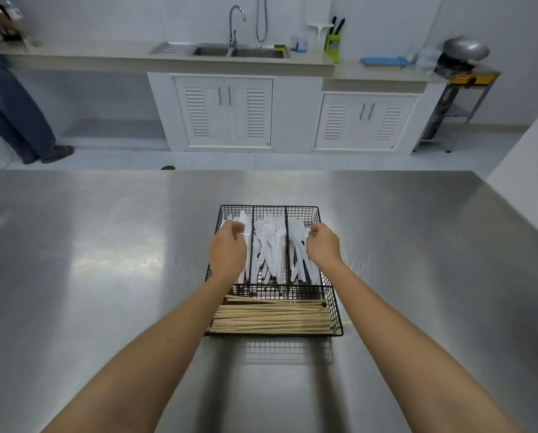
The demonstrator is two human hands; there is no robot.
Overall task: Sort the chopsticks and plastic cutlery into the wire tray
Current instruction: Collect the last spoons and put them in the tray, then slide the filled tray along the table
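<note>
Both bare forearms reach straight forward from the lower edge of the view, converging over a black wire tray (277, 290) that sits on the steel counter (105, 276).

The left hand (228, 245) hovers over the tray's far left compartment, back of the hand up and wrist level. Its fingers (237, 227) are loosely curled toward the thumb in a C-shape, with a gap between them and nothing visibly held.

The right hand (322, 242) hangs over the far right compartment, knuckles up. Its fingers (313, 230) are tucked down and inward, close above the white knives (297, 242). Whether they pinch one or only touch the pile cannot be told.

White plastic forks (271, 245) fill the middle compartment, tines pointing away. More white plastic pieces (244, 220) lie in the left one, partly hidden by the left hand.

The wooden chopsticks (274, 318) lie crosswise in the long near compartment, stacked in a flat bundle between the two forearms.
</note>
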